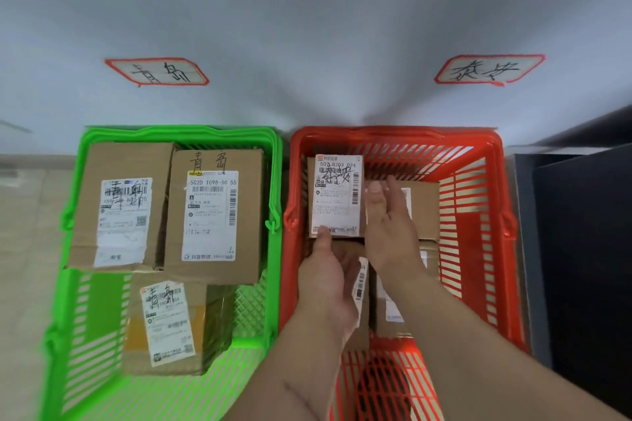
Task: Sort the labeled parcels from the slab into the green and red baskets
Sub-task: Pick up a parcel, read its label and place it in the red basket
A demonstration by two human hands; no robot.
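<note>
Both hands reach into the red basket [478, 215]. A small cardboard parcel [337, 196] with a white shipping label lies at the basket's back left. My left hand [328, 277] has its thumb on the parcel's near edge, fingers under or beside it. My right hand [390, 219] lies with straight fingers along the parcel's right side, over another brown box [425, 208]. More labeled parcels [390, 304] lie below my hands, partly hidden. The green basket [102, 301] on the left holds three labeled cardboard parcels [212, 215].
Two handwritten paper signs, each edged in red, are stuck on the grey wall, one sign [157, 72] above the green basket and another sign [489, 69] above the red one. A dark cabinet [581, 249] stands right of the red basket. Beige floor [24, 249] lies left.
</note>
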